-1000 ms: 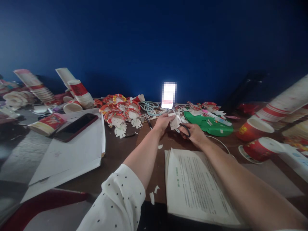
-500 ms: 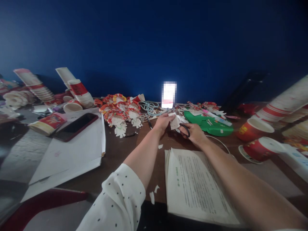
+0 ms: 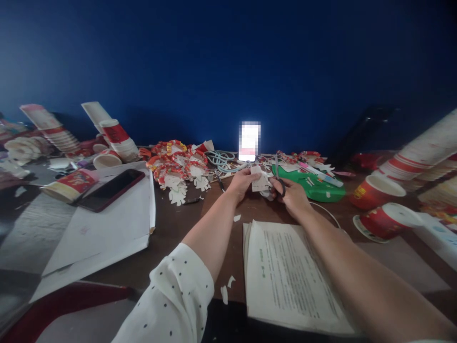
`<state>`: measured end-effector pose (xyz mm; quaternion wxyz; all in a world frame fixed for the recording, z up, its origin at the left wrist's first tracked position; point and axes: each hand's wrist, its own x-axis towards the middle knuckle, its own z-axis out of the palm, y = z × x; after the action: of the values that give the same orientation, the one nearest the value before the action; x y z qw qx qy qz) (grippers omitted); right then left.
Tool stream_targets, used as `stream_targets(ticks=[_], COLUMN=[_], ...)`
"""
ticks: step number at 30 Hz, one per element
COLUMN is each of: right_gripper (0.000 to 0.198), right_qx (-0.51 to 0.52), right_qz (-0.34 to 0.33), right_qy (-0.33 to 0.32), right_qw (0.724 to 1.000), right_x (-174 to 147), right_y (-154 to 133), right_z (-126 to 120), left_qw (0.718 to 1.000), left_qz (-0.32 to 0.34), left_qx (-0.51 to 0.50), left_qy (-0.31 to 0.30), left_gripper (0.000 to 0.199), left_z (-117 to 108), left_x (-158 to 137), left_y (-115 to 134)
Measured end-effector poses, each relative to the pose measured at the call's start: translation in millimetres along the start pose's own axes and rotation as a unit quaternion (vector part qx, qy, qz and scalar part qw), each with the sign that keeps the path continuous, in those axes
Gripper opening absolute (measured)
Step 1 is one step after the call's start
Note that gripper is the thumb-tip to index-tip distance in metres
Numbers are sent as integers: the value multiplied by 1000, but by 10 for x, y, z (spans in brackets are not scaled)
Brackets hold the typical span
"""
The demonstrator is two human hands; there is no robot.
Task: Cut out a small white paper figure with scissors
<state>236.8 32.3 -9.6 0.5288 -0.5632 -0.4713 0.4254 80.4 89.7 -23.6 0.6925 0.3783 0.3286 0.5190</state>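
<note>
In the head view my left hand pinches a small white piece of paper above the brown table. My right hand is closed around the dark handles of a pair of scissors, whose blades point upward and away beside the paper. The right fingertips are close to the paper's right edge; whether they touch it I cannot tell. Beyond both hands a lit phone screen stands against the blue wall. Below the hands lies a stack of printed pages.
To the left, red and white paper cutouts lie heaped near a dark phone on a white board. A green sheet with markers is at right, beside several red paper cups. Paper scraps dot the table.
My right hand has moved slightly right, and the scissors have turned so that their blades now point up, away from the paper. My left hand still holds the paper in nearly the same place.
</note>
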Motion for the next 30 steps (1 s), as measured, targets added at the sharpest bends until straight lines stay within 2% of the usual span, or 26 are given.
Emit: stream_targets(ticks=[3, 7, 12, 16, 22, 25, 27, 30], right_gripper=[49, 53, 53, 51, 39, 37, 41, 51], right_qx=[49, 83, 42, 4, -3, 30, 72, 130], right_qz=[5, -18, -68, -55, -44, -31, -15, 0], right_qy=[19, 11, -6, -6, -28, -22, -1, 25], right_qw=[999, 996, 997, 998, 999, 999, 997, 991], right_x=[33, 68, 83, 68, 71, 62, 51, 41], right_y=[13, 27, 16, -26, 14, 33, 23, -3], right_z=[-26, -61, -82, -85, -40, 16, 44, 52], left_qw=[1000, 999, 988, 983, 994, 996, 997, 1000], left_qz=[0, -23, -47, -42, 32, 56, 56, 1], left_qx=[13, 44, 125, 161, 106, 47, 12, 16], left_qy=[-1, -22, -72, -72, 21, 53, 51, 16], left_gripper=[31, 30, 20, 27, 38, 43, 40, 36], left_z=[9, 26, 43, 49, 34, 94, 163, 261], left_x=[-13, -42, -82, -95, -5, -15, -66, -159], left_y=[13, 27, 8, 8, 1, -8, -16, -39])
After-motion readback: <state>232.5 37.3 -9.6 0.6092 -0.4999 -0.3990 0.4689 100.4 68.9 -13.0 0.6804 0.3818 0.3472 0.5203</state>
